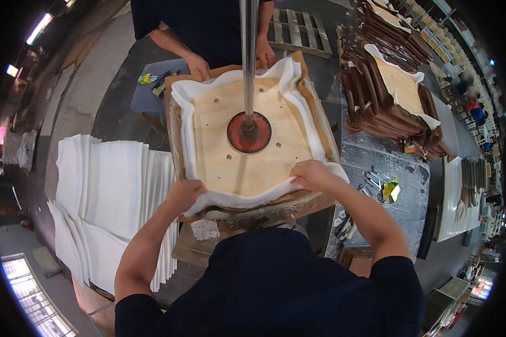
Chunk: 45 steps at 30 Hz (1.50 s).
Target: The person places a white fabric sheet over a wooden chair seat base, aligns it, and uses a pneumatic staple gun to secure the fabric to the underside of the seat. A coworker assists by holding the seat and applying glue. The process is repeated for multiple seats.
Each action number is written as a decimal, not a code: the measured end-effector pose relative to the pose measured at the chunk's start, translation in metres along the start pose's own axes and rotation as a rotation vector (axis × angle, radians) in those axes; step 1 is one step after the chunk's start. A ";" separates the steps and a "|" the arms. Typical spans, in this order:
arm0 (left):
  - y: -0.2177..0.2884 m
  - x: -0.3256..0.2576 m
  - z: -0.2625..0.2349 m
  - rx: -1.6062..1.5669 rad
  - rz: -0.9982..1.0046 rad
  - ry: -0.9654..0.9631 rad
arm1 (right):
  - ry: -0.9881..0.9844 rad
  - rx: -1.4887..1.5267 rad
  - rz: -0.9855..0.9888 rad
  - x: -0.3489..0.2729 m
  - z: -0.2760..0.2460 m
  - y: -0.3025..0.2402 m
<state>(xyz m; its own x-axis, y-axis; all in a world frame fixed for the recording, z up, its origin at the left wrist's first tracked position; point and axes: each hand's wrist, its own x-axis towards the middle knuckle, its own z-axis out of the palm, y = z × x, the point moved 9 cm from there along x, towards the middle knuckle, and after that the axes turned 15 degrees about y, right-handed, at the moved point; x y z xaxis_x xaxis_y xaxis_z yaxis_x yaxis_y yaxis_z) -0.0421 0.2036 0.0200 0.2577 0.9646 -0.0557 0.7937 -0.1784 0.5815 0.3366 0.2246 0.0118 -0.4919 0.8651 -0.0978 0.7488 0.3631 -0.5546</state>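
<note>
A square plywood panel (211,143) with several holes lies before me, wrapped at its edges by white padding (250,199) over a brown sheet (312,121). A round red press plate (236,132) on a metal rod (248,62) rests on its middle. My left hand (186,195) is closed on the padding at the near left corner. With fingers closed, my right hand (314,175) grips the padding's near edge toward the right corner. Opposite me, a co-worker's hands (198,66) are at the far edge; their fingers are partly hidden.
White padding sheets (107,185) are stacked at left. Brown upholstered panels (385,106) pile up at right, beyond staple strips (372,180) and a yellow-green packet (392,191) on a dark table (405,222). A wooden pallet (298,31) lies behind the co-worker. Tools sit on a grey side table (146,101).
</note>
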 end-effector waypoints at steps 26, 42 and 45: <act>0.056 -0.092 0.149 -1.061 -1.489 -0.224 | -0.166 0.959 1.516 -0.080 0.094 0.007; 0.041 -0.084 0.153 -1.150 -1.249 0.170 | 0.291 1.128 1.239 -0.077 0.096 0.004; 0.043 -0.080 0.149 -1.136 -1.199 0.171 | 0.377 1.176 1.164 -0.076 0.094 0.004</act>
<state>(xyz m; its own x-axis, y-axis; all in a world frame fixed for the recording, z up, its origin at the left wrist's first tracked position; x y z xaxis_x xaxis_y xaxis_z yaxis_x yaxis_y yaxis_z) 0.0532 0.0904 -0.0717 -0.2835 0.4629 -0.8399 -0.3168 0.7815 0.5376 0.3355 0.1283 -0.0606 0.2957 0.5601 -0.7738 -0.1846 -0.7613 -0.6216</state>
